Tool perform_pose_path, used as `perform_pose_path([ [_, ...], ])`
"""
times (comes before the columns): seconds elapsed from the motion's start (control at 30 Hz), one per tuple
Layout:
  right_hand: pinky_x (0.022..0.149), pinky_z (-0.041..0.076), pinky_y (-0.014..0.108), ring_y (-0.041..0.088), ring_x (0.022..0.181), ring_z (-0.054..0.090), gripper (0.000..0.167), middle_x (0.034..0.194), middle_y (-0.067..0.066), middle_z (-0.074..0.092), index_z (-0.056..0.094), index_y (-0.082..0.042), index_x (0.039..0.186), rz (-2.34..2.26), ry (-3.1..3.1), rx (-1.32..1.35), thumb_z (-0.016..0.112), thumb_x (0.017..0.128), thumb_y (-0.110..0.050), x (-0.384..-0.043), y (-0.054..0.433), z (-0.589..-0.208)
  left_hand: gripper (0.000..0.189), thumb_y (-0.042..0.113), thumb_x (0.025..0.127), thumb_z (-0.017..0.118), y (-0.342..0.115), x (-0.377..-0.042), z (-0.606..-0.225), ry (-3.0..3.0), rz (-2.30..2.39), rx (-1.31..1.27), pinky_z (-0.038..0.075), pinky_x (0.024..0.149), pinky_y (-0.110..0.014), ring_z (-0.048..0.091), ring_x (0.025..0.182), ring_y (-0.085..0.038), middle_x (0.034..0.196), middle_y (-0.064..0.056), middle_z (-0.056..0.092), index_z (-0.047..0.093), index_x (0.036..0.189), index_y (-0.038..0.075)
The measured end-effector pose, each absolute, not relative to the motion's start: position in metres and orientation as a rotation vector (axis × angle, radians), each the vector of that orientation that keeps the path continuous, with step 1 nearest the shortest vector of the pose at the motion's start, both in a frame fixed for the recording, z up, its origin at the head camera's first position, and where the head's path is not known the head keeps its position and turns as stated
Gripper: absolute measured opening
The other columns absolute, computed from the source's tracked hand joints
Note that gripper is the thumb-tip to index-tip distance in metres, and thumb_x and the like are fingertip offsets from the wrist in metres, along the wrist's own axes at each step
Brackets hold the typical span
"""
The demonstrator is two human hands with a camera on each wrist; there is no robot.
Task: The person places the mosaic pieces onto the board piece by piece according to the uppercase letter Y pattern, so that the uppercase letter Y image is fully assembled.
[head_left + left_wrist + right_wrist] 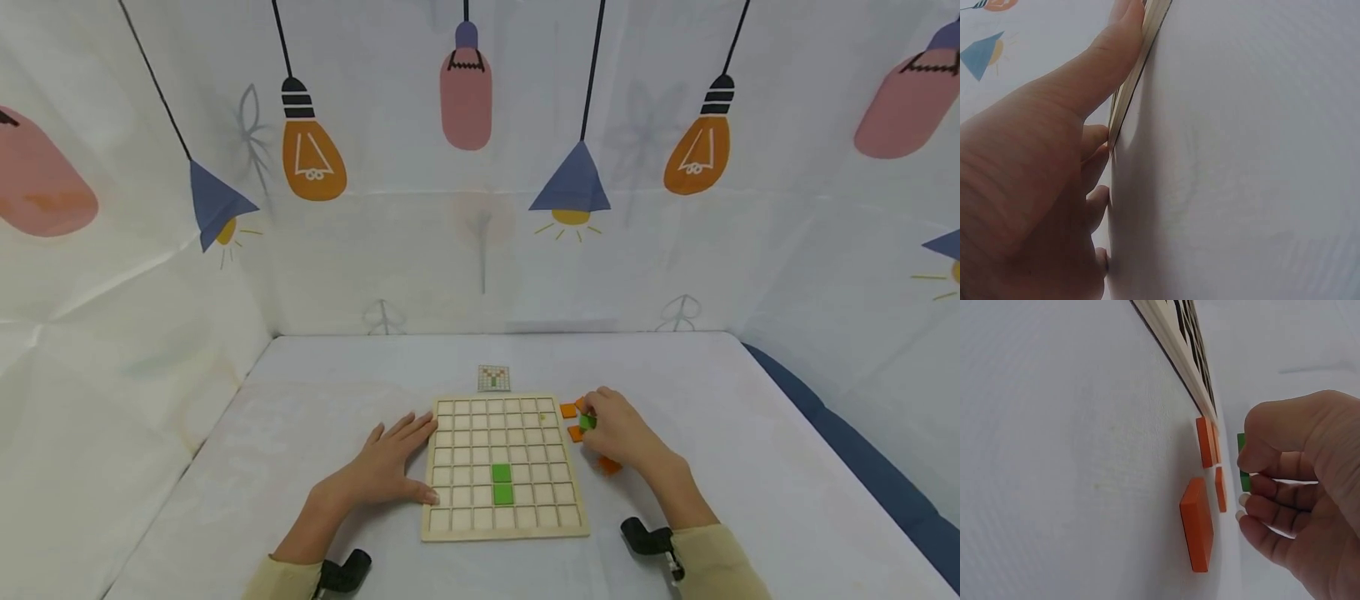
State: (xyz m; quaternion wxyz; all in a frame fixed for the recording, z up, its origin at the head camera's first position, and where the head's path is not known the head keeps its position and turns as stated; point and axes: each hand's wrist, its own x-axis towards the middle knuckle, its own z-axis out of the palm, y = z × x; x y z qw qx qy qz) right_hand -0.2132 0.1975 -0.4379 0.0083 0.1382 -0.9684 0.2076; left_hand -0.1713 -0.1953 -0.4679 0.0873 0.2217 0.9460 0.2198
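A wooden grid board [465,522] lies on the white table, two green square tiles [502,483] set one above the other in its lower middle cells. My left hand [386,468] rests at the board's left edge with fingers spread, thumb [1107,56] along its side in the left wrist view. Just right of the board, my right hand [621,427] pinches a green tile [1245,481] between thumb and fingers. Below and around that hand lie several orange tiles [568,411], the nearest orange tile [1197,526] large in the right wrist view.
A small card with a printed grid pattern [493,378] lies behind the board's far edge. White cloth walls [405,250] printed with lamps stand behind the table and at its sides. Dark blue fabric [847,442] shows beyond the table's right edge.
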Motion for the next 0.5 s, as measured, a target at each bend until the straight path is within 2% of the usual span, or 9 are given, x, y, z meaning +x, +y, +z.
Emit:
perform_pose_path([
  [0.27,0.076,0.045,0.034,0.018,0.084,0.048,0.025,0.093,0.003,0.057,0.065,-0.006,0.098,0.671,-3.035,0.452,0.067,0.073,-0.002,-0.215,0.185,-0.433,0.118,0.073,0.065,0.076,-0.193,-0.172,-0.465,2.797,0.693,0.652,0.005,0.117,-0.071,0.013,0.156,-0.033,0.167,0.001,0.023,0.028,0.158,0.018],
  [0.5,0.072,0.043,0.032,0.017,0.082,0.046,0.029,0.090,0.003,0.055,0.065,-0.004,0.099,0.689,-3.028,0.477,0.064,0.071,0.002,-0.211,0.176,-0.433,0.119,0.075,0.065,0.074,-0.195,-0.172,-0.467,2.800,0.663,0.626,0.006,0.117,-0.071,0.014,0.156,-0.032,0.167,0.002,0.022,0.028,0.159,0.019],
])
